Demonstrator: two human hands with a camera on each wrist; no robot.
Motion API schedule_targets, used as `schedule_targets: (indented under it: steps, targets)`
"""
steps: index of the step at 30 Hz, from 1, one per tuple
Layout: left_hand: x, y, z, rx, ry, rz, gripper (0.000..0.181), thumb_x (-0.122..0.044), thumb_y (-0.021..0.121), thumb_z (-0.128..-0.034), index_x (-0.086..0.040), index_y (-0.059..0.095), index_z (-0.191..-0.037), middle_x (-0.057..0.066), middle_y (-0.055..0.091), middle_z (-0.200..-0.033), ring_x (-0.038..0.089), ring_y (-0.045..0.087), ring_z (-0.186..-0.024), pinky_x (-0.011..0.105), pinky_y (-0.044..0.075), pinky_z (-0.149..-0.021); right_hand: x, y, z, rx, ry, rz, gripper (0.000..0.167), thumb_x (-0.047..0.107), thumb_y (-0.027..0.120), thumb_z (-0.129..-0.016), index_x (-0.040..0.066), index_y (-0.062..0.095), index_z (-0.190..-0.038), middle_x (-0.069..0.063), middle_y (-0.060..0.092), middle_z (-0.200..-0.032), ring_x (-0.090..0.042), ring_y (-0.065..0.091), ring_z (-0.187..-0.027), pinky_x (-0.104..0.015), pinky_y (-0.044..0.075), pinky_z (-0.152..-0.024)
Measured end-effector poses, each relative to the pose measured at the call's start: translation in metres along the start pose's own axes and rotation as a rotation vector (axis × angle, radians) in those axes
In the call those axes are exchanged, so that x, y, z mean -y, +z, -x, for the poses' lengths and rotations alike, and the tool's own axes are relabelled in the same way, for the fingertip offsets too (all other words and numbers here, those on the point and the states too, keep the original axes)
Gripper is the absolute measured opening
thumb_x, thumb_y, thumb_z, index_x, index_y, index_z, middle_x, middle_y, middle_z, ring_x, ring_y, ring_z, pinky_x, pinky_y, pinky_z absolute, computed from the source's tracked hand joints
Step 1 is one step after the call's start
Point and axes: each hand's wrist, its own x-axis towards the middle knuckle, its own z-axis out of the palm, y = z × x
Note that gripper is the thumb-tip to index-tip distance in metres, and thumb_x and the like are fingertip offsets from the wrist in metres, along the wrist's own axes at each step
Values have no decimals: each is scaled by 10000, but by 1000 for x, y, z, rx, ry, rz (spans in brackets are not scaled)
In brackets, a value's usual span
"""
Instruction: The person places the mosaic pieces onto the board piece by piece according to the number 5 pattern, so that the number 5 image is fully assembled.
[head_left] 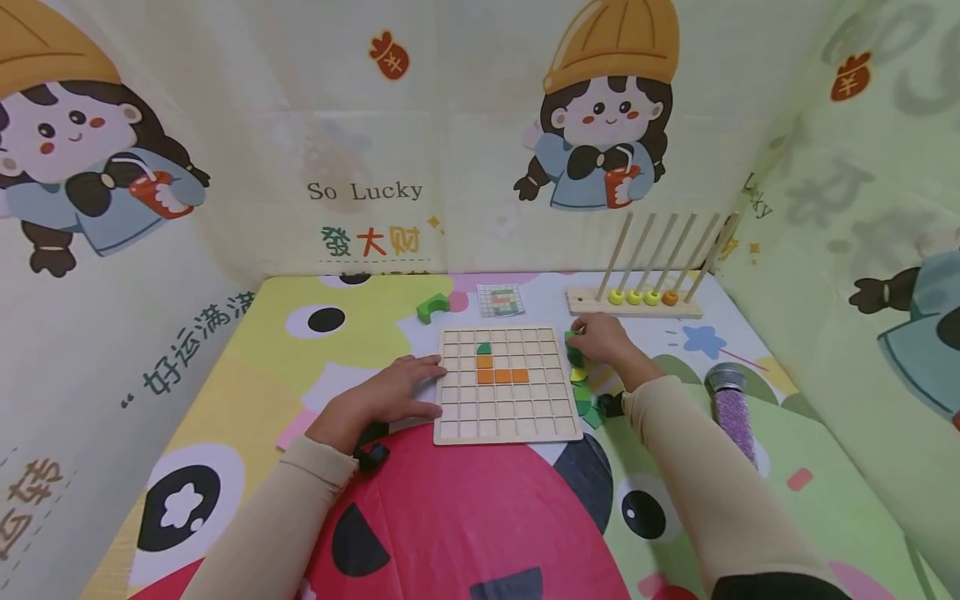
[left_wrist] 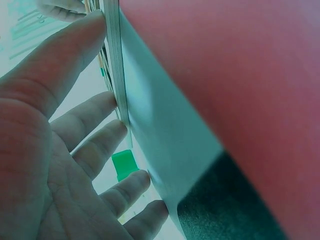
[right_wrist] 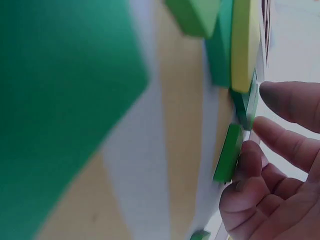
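Observation:
A square wooden grid board [head_left: 510,417] lies on the printed table cover. Set in its cells are several orange pieces [head_left: 504,377] in an L and a green piece [head_left: 483,348] with a curved edge above them. My left hand [head_left: 390,390] rests along the board's left edge, fingers spread and straight. By the board's right edge, my right hand [head_left: 602,337] reaches over a row of green pieces [head_left: 583,393] with a yellow piece [head_left: 579,375] among them. In the right wrist view, its thumb and index finger stand apart beside a green block [right_wrist: 229,152].
Behind the board lie a small patterned card [head_left: 500,300] and a green arch block [head_left: 432,307]. A wooden peg stand [head_left: 581,302] with yellow beads and an orange bead is at the back right. A purple glittery microphone [head_left: 733,412] lies right of my right arm.

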Motion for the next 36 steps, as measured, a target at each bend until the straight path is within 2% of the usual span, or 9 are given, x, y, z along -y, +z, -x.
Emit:
schedule_targets:
  steps: [9,21,26,32,36]
  targets:
    - [-2,-1,-4,4,-1,-15,769,-410,800,-885,-154,497,-1544,131,359,-1670,432,308,-1520,582,364,-1197,6,-8,0,34,44,75,390,233,661,-969,-52,698,-1232,-238,704,-1248,-411,652,-1123,-521,531,-971]
    - [-1,-1,-5,12,5,-19,762,-412,795,-890,-142,502,-1539,141,356,-1670,435,310,-1521,579,356,-1203,5,-8,3,33,39,73,285,152,649,-958,-12,673,-1190,-208,699,-1200,-368,627,-1033,-495,530,-898]
    - [0,-1,-4,7,1,-21,764,-415,799,-888,-134,506,-1536,143,360,-1667,434,318,-1518,578,358,-1201,5,-7,6,12,12,15,244,127,677,-955,-25,689,-1145,-193,702,-1153,-348,634,-1036,-480,532,-924]
    - [0,-1,-3,1,4,-22,751,-404,798,-890,-135,513,-1530,147,364,-1664,438,322,-1514,577,360,-1200,5,-4,7,6,9,-144,212,116,640,-980,-10,688,-1143,-186,673,-1145,-317,612,-1009,-441,533,-861]
    - [0,0,-3,2,-7,-12,754,-398,802,-886,-141,512,-1533,143,362,-1667,430,321,-1515,573,367,-1196,18,-1,11,24,-4,-246,204,111,613,-990,-11,672,-1142,-177,658,-1138,-297,596,-998,-396,525,-821]
